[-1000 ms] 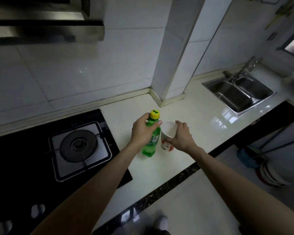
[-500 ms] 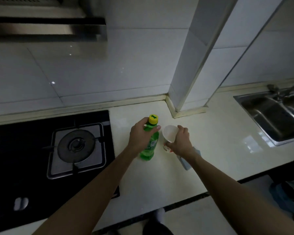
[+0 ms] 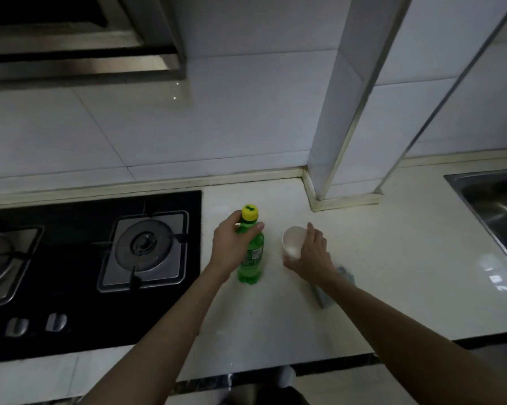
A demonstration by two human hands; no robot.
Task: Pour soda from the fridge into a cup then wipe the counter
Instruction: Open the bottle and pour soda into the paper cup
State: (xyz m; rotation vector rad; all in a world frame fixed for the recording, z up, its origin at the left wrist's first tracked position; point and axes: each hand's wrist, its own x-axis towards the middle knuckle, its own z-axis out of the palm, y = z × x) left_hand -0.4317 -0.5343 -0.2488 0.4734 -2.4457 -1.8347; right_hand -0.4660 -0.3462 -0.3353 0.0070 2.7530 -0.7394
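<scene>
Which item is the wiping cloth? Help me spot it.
Find the pale counter between the stove and the sink. Nearer its front edge than the white cup, partly under the right forearm, lies the cloth: flat and grey-blue, unlike the upright green bottle.

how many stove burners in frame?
2. One burner sits on the stove, just left of the green bottle. The other burner is cut off at the picture's left edge. More may lie beyond that edge.

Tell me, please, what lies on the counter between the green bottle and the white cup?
Nothing: the head view shows only bare counter between the green bottle and the white cup.
</scene>
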